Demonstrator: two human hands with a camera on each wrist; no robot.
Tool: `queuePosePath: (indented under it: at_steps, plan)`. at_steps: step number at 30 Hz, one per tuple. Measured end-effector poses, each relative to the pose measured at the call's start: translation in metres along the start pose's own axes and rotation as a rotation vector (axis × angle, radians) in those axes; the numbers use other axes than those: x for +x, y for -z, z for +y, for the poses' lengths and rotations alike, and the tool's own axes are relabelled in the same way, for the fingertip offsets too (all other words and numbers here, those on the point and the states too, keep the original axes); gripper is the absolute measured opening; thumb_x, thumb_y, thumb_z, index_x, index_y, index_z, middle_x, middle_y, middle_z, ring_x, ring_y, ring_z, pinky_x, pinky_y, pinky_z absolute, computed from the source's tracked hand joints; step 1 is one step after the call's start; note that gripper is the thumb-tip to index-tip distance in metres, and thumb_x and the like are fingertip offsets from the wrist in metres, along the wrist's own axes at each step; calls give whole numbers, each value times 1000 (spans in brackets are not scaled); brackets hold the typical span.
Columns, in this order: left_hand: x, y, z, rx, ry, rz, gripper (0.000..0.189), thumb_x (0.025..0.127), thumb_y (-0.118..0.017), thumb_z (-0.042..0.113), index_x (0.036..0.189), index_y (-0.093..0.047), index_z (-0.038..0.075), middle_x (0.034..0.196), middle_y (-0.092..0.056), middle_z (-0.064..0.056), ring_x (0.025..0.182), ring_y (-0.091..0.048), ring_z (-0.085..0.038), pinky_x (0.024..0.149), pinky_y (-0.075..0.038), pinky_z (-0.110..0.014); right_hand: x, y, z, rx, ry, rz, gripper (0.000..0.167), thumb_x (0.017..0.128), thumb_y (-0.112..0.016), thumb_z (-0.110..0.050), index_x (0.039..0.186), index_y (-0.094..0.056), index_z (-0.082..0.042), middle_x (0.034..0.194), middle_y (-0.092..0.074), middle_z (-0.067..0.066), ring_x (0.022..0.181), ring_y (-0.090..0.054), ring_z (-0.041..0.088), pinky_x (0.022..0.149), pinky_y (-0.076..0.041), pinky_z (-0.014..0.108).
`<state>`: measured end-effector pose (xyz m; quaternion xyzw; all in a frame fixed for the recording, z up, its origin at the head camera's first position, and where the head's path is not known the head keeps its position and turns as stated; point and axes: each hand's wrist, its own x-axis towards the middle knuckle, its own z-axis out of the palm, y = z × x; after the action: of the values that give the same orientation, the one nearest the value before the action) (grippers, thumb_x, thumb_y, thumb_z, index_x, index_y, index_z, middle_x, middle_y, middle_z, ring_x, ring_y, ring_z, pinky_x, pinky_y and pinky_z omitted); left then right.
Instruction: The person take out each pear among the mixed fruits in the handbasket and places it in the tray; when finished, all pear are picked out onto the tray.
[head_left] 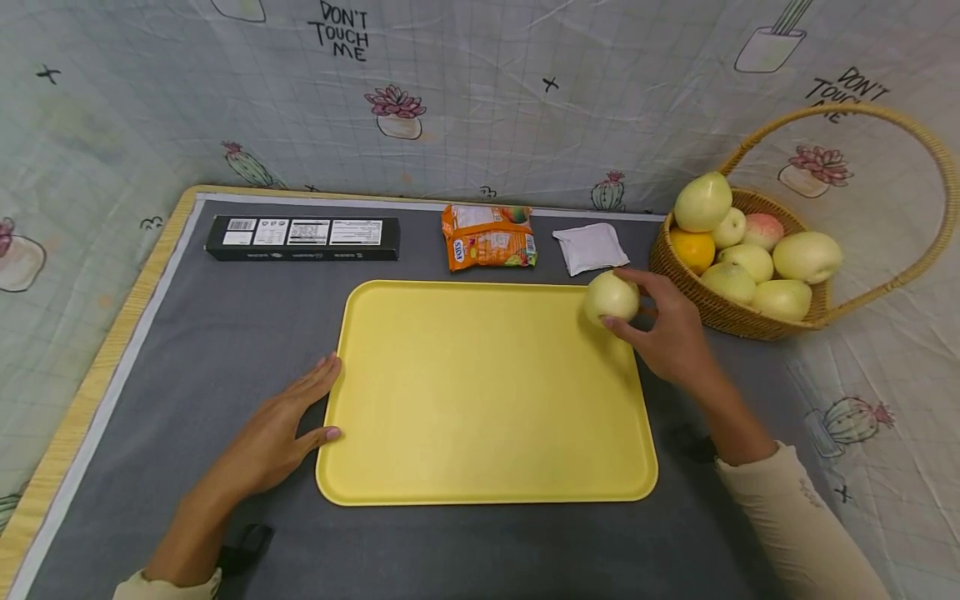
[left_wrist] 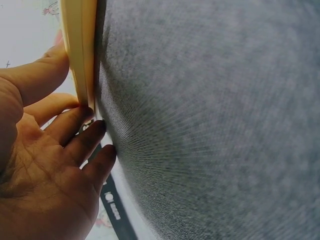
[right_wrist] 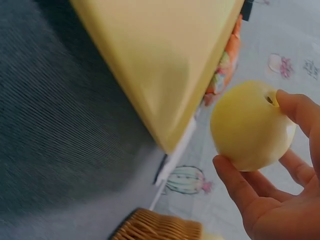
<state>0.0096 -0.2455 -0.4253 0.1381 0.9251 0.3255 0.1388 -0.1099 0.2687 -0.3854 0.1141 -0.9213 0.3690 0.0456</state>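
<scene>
"Why's the left hand (head_left: 277,433) at the yellow tray (head_left: 487,400)?"

"Probably steadying it: fingers extended, thumb apart, touching its left rim."

"And the right hand (head_left: 671,329)?"

"Fingers and thumb clamp a pale-yellow apple-like fruit (head_left: 611,298) above the far right corner, likely against slipping."

Cactus-printed pale fabric (head_left: 480,125) hangs behind a grey-covered table (head_left: 465,546).

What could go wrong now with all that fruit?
The round fruit could slip: the right hand holds it with fingers and thumb over a corner of the tray. If dropped, it might roll off.

The basket looks heaped, and its top fruit rises above the rim. With the right hand so near, a bump might tip that one out.
</scene>
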Motion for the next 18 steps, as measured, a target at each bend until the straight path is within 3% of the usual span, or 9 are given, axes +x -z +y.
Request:
queuePosePath:
  at_steps: [8,18]
  plan:
    - [0,0,-1,-4,-2,0,101,92,-82,26,171,-22,14,178,-20,-11,164,-21,-43,121,-29,-72,1,-12,11,0,16,-83,65,90,-86,-9,149,-59,-9,140,-58,23,125,-62,42,96,-60,63]
    - [-1,-1,-1,-2,-5,8,100,92,-82,27,171,-22,14,178,-21,-11,164,-22,-42,121,-30,-71,6,-15,16,8,18,-91,67,88,-88,-7,149,-60,-9,142,-58,23,126,-62,42,97,-61,61]
